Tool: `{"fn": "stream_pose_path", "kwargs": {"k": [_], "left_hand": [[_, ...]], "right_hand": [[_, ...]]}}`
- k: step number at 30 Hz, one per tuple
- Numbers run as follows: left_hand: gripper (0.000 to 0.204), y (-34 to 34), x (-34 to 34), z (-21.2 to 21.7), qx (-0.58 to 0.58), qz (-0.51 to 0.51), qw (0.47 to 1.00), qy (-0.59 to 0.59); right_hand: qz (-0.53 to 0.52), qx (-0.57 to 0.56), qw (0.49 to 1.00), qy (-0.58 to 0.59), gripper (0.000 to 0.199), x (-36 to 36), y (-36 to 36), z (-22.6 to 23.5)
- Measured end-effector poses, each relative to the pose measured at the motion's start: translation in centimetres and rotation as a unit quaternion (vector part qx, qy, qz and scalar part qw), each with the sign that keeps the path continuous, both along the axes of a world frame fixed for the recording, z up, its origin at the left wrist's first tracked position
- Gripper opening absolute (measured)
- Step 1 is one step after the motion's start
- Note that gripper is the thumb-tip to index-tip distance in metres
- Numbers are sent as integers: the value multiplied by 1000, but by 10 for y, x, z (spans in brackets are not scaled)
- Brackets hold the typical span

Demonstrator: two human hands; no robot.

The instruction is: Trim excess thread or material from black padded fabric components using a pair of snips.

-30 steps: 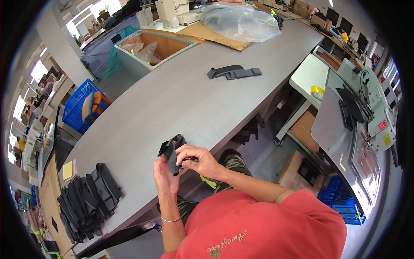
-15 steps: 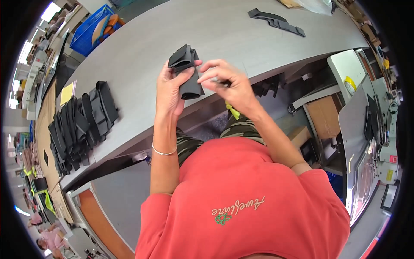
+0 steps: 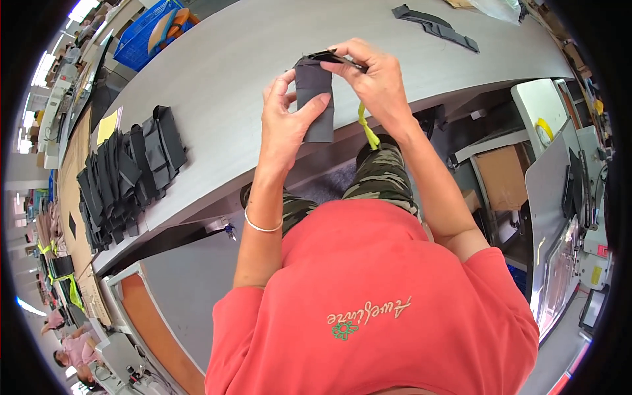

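Observation:
My left hand grips a folded black fabric piece above the near edge of the table, its thumb lying across the front. The piece hangs as a flat, narrow strip. At its top edge, my right hand is closed around a slim black tool that looks like thread snips. Its tips are hard to tell from the dark fabric. A yellow-green ribbon dangles below that hand.
On the grey table, a row of black fabric pieces lies at the left beside a yellow paper pad. Another black strip is at the far right. A blue crate stands beyond the table; a cardboard box sits below, right.
The bundled fabric piece now hangs flatter and longer in my left hand. My right hand has moved up to its top edge with the black tool. The view has shifted slightly.

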State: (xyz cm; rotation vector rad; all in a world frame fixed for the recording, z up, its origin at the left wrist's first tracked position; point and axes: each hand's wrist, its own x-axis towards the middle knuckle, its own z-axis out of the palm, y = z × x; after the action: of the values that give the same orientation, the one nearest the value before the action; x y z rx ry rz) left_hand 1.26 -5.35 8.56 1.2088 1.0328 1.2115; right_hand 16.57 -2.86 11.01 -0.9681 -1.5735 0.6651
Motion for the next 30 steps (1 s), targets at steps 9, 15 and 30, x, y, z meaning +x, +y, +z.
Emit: {"fn": "stream_pose_path", "kwargs": {"k": [9,15,30], "left_hand": [[42,-5,-4,-19,162,44,965,200],[23,-14,-5,-15,72,-1,996,-46],[17,0,-9,-21,19,77,990,-114]], "right_hand": [[-27,-83,991,101,9,4,-4,-8],[25,-152,970,186,22,6,-2,-6],[-57,-7,993,-104,13,11,-20,-20]]}}
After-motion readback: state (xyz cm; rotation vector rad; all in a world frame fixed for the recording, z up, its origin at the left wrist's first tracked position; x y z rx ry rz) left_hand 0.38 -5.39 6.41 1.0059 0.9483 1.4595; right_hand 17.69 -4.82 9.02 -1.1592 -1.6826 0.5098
